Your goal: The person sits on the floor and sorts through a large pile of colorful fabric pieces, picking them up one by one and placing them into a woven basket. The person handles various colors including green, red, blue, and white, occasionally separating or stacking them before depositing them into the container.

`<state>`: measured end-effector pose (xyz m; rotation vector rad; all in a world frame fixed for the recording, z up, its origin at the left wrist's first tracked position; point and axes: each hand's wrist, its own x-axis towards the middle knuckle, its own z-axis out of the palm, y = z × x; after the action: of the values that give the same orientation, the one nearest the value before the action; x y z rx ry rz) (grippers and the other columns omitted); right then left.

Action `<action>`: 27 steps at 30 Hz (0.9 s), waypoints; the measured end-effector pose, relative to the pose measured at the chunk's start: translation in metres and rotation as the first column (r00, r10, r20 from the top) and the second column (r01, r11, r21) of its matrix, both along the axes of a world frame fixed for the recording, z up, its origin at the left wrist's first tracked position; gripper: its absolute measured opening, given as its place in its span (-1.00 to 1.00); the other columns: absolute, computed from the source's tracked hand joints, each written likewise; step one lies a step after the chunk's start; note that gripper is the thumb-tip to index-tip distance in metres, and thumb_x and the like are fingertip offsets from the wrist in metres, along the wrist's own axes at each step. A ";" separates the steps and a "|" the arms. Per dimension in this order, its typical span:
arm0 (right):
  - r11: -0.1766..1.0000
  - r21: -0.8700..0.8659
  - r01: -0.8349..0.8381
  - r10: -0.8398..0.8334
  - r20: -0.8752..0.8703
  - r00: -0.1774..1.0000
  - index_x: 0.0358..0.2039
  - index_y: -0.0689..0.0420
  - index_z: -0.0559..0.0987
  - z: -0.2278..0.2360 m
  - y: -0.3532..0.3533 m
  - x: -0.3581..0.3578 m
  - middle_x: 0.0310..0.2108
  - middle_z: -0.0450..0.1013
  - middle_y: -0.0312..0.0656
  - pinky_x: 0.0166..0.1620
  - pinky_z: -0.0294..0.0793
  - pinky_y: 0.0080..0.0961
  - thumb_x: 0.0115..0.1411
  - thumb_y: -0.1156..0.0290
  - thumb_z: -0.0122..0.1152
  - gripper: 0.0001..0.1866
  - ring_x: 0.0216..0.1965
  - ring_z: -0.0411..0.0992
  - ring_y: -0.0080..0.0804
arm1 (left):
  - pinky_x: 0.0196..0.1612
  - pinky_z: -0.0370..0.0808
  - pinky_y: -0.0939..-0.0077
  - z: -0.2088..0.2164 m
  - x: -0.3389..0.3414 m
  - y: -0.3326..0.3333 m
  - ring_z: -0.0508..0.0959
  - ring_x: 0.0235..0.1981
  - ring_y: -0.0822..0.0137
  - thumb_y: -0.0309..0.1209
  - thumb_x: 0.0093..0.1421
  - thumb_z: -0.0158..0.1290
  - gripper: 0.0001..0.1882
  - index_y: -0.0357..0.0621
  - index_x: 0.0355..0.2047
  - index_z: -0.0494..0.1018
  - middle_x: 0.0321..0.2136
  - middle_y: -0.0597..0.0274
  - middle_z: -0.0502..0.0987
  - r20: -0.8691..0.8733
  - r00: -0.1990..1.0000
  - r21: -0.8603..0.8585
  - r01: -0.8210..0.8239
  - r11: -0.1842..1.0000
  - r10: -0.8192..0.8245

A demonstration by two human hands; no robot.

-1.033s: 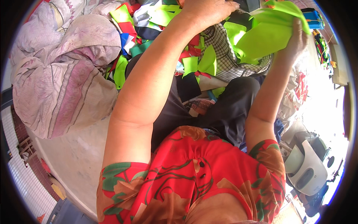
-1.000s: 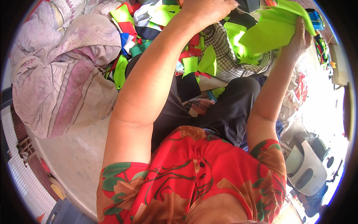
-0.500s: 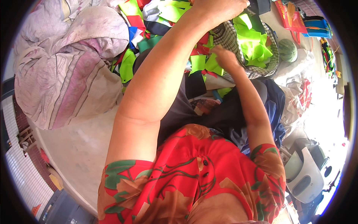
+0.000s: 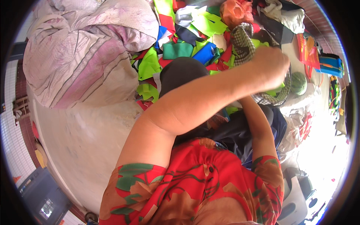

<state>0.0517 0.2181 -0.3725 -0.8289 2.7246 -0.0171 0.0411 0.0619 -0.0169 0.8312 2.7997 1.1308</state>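
Lime-green fabric, held up a second ago, is gone; left hand [image 4: 270, 63] now fisted over the checkered cloth [image 4: 243, 45], right hand hidden.

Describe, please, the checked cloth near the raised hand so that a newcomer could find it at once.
Start from the big pale pink bundle at upper left and cross the heap of bright fabric scraps to its right edge. There the left hand is raised over a checked cloth that curves round like a bag's rim. Its small dark-and-cream checks set it apart from the plain green, blue and red scraps.
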 end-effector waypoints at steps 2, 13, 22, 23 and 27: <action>0.992 -0.123 0.010 -0.005 0.045 0.999 -0.30 0.09 0.49 0.037 -0.013 -0.007 -0.27 0.41 -0.13 -0.21 0.46 -0.31 0.18 0.41 0.00 -0.88 -0.21 0.44 -0.23 | -0.33 0.49 0.28 0.002 0.012 -0.006 0.61 -0.39 0.18 -0.35 -0.03 0.09 -0.85 -0.11 -0.48 0.59 -0.48 0.09 0.59 -0.002 0.999 -0.009 0.050 0.999 -0.050; 0.924 0.336 -0.181 0.153 0.110 0.982 -0.24 -0.02 0.54 0.058 -0.045 0.006 -0.20 0.42 -0.24 -0.03 0.30 -0.08 0.08 0.40 0.12 -0.81 -0.07 0.39 -0.28 | -0.46 0.29 0.35 -0.005 0.028 0.004 0.55 -0.45 0.34 -0.34 -0.05 0.12 -0.85 -0.04 -0.44 0.59 -0.51 0.30 0.55 -0.195 0.980 -0.164 0.012 0.986 -0.044; 0.965 0.181 -0.191 0.162 0.164 0.973 -0.45 0.02 0.54 0.042 -0.033 -0.006 -0.46 0.52 -0.19 -0.30 0.45 -0.27 0.04 0.45 0.09 -0.92 -0.37 0.51 -0.19 | -0.50 0.19 0.36 -0.002 0.026 0.007 0.51 -0.46 0.40 -0.34 -0.03 0.12 -0.87 0.06 -0.43 0.61 -0.53 0.41 0.53 -0.139 0.982 -0.207 0.099 0.973 -0.130; 0.987 0.106 -0.121 0.098 0.199 0.975 -0.45 0.02 0.53 0.047 -0.036 -0.007 -0.45 0.51 -0.19 -0.31 0.45 -0.26 0.04 0.44 0.09 -0.94 -0.37 0.50 -0.17 | -0.50 0.19 0.36 -0.003 0.026 0.007 0.51 -0.46 0.40 -0.34 -0.03 0.12 -0.87 0.06 -0.43 0.61 -0.53 0.41 0.53 -0.141 0.982 -0.203 0.093 0.975 -0.123; 0.986 -0.142 0.086 -0.060 0.178 0.982 -0.45 0.05 0.48 0.078 -0.063 -0.011 -0.35 0.50 -0.21 -0.27 0.45 -0.23 0.02 0.44 0.14 -0.95 -0.29 0.47 -0.13 | -0.50 0.19 0.35 -0.006 0.024 0.007 0.51 -0.45 0.40 -0.33 -0.02 0.11 -0.87 0.05 -0.43 0.61 -0.53 0.40 0.53 -0.138 0.982 -0.168 0.104 0.980 -0.128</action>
<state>0.0408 0.1552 -0.2945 -0.7283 2.6114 -0.2988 0.0656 0.0686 -0.0226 1.0873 2.8654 0.8477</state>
